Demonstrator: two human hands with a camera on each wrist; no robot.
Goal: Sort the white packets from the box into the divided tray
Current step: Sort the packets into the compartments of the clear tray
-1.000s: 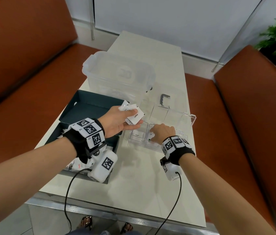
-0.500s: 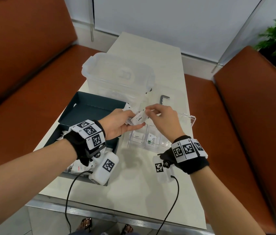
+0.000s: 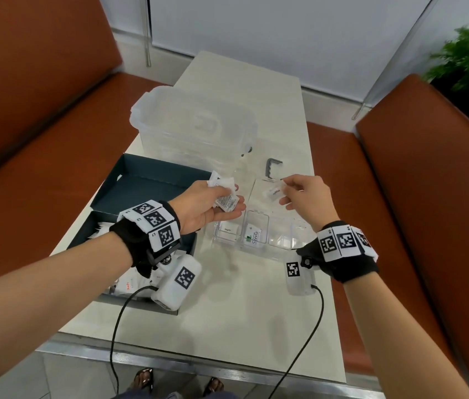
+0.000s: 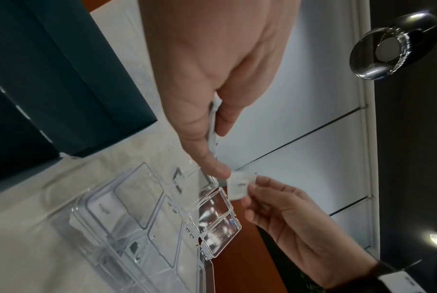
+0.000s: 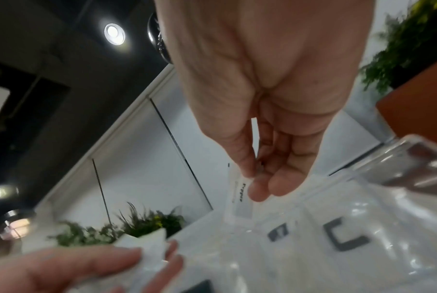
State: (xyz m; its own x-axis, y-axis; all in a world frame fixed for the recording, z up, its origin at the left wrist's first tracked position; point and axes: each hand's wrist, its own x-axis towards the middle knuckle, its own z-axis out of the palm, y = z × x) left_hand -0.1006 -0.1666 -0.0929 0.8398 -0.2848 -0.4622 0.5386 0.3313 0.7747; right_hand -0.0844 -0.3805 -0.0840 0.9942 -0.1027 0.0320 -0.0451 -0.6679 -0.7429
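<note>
Pepper packet [image 3: 274, 193] pinched in right hand [image 3: 306, 200] above divided tray [image 3: 280, 251]; left hand [image 3: 204, 208] clutching several packets [image 3: 225, 197].

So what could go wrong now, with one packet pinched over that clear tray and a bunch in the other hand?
1. The right hand pinches the pepper packet only by an edge; it might slip and land in a wrong compartment of the divided tray.
2. The left hand holds its bunch of packets loosely on nearly straight fingers, so one could slide off onto the table.
</note>
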